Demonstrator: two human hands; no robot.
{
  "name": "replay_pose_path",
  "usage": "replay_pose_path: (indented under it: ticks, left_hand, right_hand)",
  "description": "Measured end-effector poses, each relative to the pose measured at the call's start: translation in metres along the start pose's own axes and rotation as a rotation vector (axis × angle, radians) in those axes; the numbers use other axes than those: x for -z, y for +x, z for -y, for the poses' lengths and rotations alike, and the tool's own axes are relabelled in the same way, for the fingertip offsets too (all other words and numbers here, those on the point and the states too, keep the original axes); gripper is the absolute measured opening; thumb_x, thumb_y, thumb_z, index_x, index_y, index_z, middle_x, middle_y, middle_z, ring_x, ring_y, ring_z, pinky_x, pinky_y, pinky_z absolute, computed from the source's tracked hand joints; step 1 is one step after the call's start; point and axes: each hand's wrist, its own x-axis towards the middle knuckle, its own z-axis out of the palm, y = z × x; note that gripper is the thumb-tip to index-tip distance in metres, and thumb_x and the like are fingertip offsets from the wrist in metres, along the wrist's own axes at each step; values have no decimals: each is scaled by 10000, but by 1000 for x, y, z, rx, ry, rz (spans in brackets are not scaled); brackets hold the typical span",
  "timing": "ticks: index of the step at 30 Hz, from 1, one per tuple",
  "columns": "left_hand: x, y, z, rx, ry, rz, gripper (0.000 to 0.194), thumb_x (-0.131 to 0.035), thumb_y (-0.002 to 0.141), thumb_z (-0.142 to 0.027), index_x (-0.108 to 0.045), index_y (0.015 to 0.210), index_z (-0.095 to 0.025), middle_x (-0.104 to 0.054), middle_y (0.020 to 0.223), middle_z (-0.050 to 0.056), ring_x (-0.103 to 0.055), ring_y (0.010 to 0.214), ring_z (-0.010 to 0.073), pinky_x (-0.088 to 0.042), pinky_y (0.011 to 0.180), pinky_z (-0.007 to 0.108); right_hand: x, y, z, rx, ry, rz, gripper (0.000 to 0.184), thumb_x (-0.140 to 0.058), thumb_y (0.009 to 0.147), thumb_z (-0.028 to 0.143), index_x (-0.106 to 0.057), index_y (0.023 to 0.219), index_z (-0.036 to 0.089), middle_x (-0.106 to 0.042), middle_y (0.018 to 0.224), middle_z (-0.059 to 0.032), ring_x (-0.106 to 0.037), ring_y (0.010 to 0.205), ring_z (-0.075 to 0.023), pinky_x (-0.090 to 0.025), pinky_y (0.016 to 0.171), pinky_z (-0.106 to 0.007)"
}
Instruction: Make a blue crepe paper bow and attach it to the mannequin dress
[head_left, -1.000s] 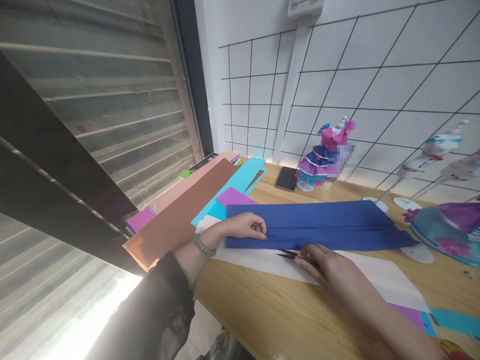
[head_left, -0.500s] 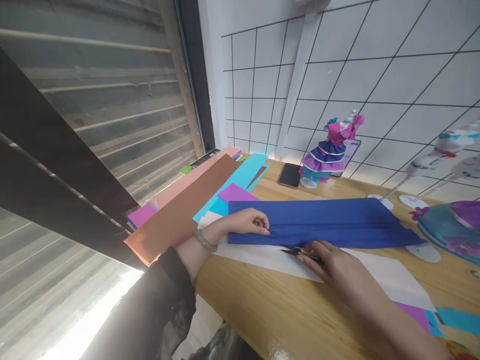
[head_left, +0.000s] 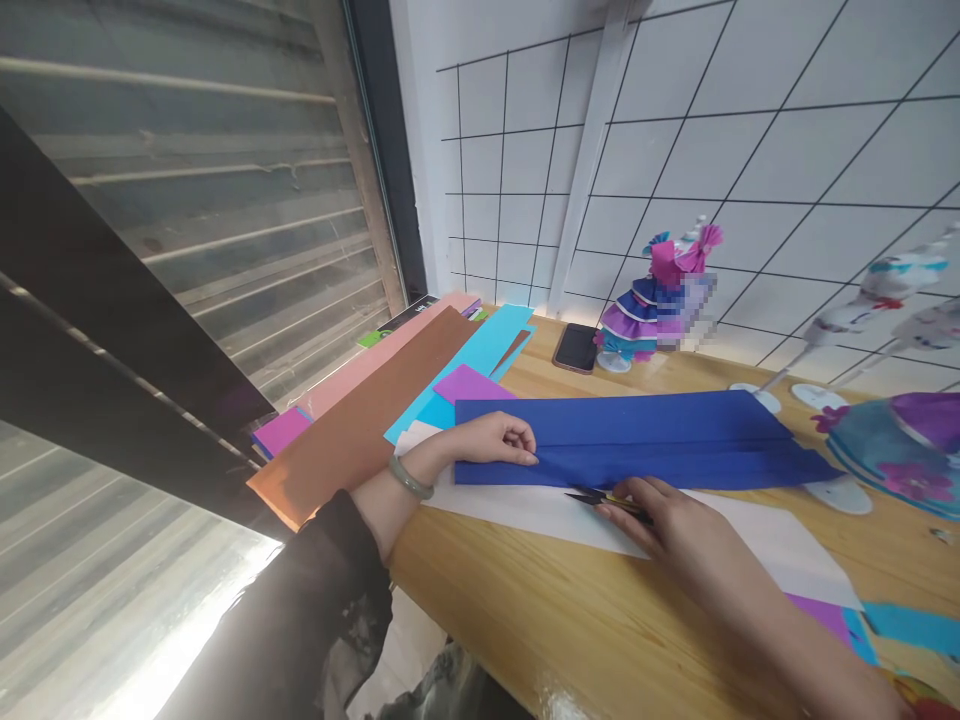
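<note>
A long sheet of dark blue paper point(head_left: 645, 415) lies across the table, with a lengthwise fold line along its lower part. My left hand point(head_left: 495, 438) rests on its left end, fingers curled in and thumb pressed down near the fold. Around a pair of dark-bladed scissors point(head_left: 589, 497) my right hand point(head_left: 656, 510) is closed; the blades point left, slightly apart, along the sheet's near edge. Whether they touch the paper I cannot tell. Beneath the blue sheet, pale paper point(head_left: 517, 508) shows along the near side.
Brown paper point(head_left: 367, 425), a light blue strip point(head_left: 480, 345) and purple paper point(head_left: 469, 383) are stacked at the left. A phone point(head_left: 576, 348) and a ruffled paper figure point(head_left: 637, 310) stand at the back. More figures on white bases point(head_left: 821, 398) are at the right.
The view has shifted slightly. Both hands, the scissors and the blue paper keep almost the same places.
</note>
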Motion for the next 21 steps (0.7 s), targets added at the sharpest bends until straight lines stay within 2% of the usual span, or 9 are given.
replay_pose_path:
  ticks: [11,21]
  left_hand:
    - [1,0,-1,38,-45,11,330,-636,691,-437,-576,806,-134,-517,590,-36,-413,539,67,-317,548,205]
    - [0,3,7,29,-44,9,378,-649,672,-472,-591,832,-135,-525,573,-41,-411,530,64,-315,554,202]
  right_hand:
    - [7,-10,-5,-100,14,0,349,-375,850,541,-556,803,247,-640,813,-37,-606,720,-211,-437,623,-319]
    - [-10,13,8,43,54,-34,302,-412,847,499,-536,899,229,-657,881,-64,-623,784,-229,-452,650,-316]
